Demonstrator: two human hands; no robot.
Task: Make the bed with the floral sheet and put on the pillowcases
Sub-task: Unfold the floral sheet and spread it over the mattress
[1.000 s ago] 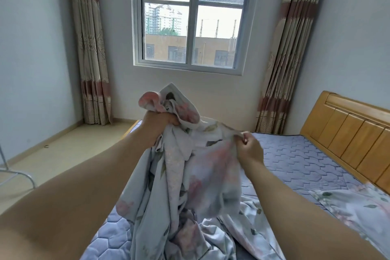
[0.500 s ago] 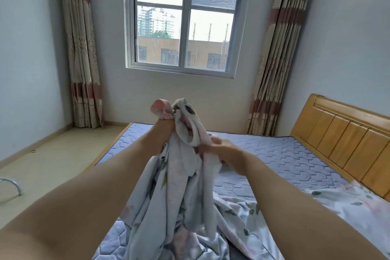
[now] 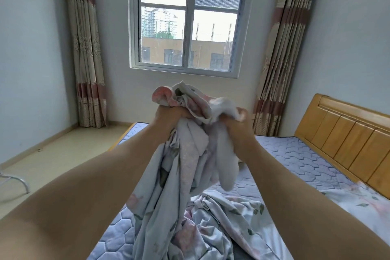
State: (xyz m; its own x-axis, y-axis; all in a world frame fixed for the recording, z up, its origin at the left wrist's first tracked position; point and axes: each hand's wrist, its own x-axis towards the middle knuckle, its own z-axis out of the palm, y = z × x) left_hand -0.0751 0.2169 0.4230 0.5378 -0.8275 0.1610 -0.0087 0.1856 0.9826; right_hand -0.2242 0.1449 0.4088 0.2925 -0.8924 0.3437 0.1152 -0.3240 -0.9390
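Head view: left hand (image 3: 168,116) and right hand (image 3: 237,133) are both fisted round the bunched floral sheet (image 3: 190,158), lifted over the mattress (image 3: 295,154), its tail trailing toward six o'clock. It looks soft, light and floppy, so best grip a hemmed corner.

Location type: bedroom in a home.

Identifying features:
- A bed (image 3: 299,154) with a bare quilted top fills the middle and right of the room.
- A wooden headboard (image 3: 348,135) stands against the right wall.
- A floral sheet (image 3: 221,217) lies crumpled on the bed.
- A sliding window (image 3: 187,34) is set in the far wall, between a left curtain (image 3: 84,48) and a right curtain (image 3: 280,48), both floor-length and patterned.
- Apartment blocks show through the glass.
- The floor (image 3: 69,154) is smooth and pale.
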